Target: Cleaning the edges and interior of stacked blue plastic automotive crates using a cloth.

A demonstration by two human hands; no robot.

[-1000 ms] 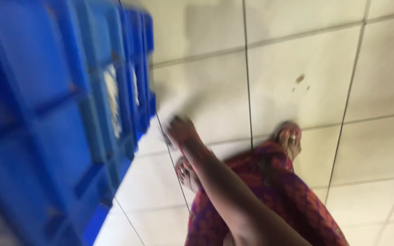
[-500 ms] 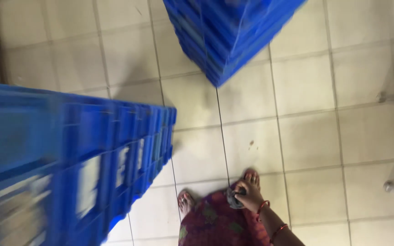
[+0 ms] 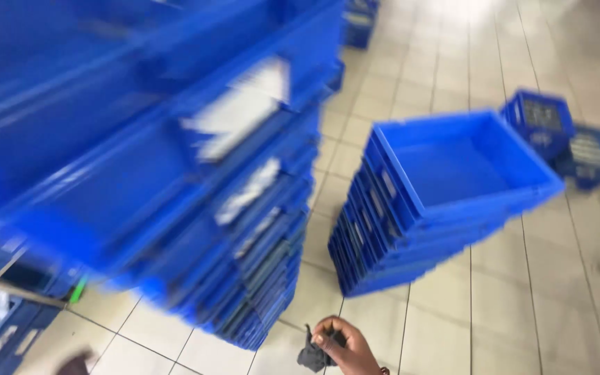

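Down at the bottom edge of the head view, my hand (image 3: 342,345) pokes in w/ fingers curled tight round a dark cloth (image 3: 312,356). Cloth is bunched, hangs a bit off the left side of the fist, above the tile floor (image 3: 508,305). Can't tell for sure if it's my right or left; it comes in from the lower right, so I read it as right. A thin band shows at the wrist. Other hand isn't in the picture.

Left & up from the hand: tall stack of blue crates (image 3: 196,208), badly blurred, fills most of the left half. Pale patches on crate sides, too smeared to make out. Base of that stack is near my hand, not touching.

Mid-right: a shorter stack of blue crates (image 3: 439,201), tilted in the view, top crate open & bare inside. It stands well apart from the tall stack, w/ floor between.

Far right, back: two more blue crates (image 3: 564,135) on the floor, side by side, something grey inside, blurred.

Bottom-left corner: more blue crates (image 3: 8,326) low down, w/ a bit of clear plastic at the edge & a thin pale stick across them. Can't tell more there.
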